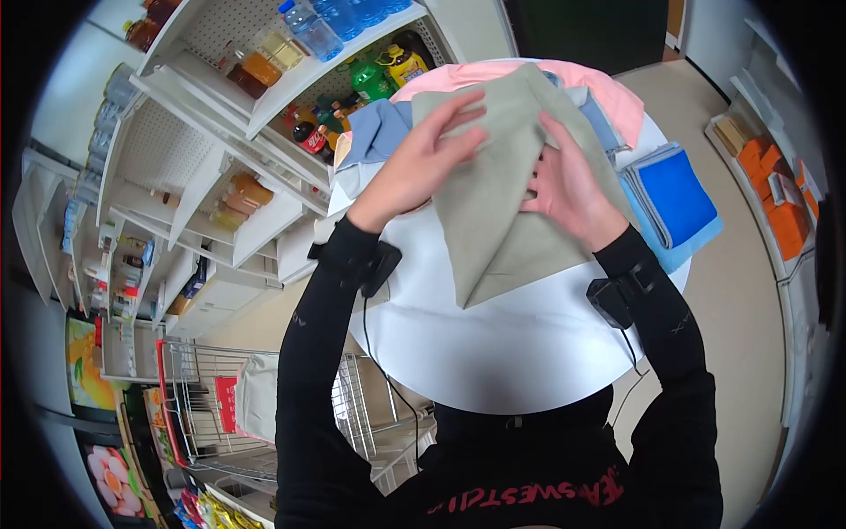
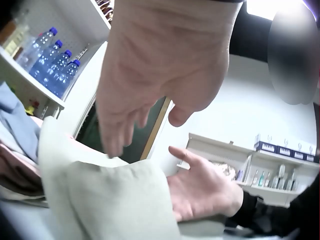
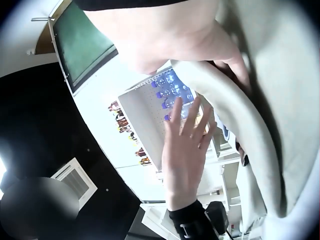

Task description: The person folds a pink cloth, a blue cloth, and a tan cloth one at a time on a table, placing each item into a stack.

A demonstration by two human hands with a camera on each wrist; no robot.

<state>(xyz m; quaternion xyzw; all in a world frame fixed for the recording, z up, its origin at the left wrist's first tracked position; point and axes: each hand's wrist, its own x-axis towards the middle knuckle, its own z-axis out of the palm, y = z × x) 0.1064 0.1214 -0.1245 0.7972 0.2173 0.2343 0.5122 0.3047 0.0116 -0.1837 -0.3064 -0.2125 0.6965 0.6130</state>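
Note:
A grey-green cloth (image 1: 493, 203) lies partly folded on the round white table, one corner pointing toward the person. Above its left part the left hand (image 1: 423, 159) hovers with fingers extended, holding nothing; the left wrist view shows this hand (image 2: 160, 65) over the cloth (image 2: 115, 200). On the right, the right hand (image 1: 573, 189) has its fingers against a fold, palm turned inward and thumb raised. In the right wrist view the right hand's fingers (image 3: 232, 62) reach in behind the cloth's raised edge (image 3: 240, 115), partly hidden by it.
Pink cloth (image 1: 617, 101) and blue-grey cloth (image 1: 379, 132) lie behind and left on the table (image 1: 458, 370). A folded blue cloth (image 1: 674, 198) sits at its right edge. Shelves with bottles (image 1: 313, 31) stand behind left; a shopping cart (image 1: 207, 388) is at lower left.

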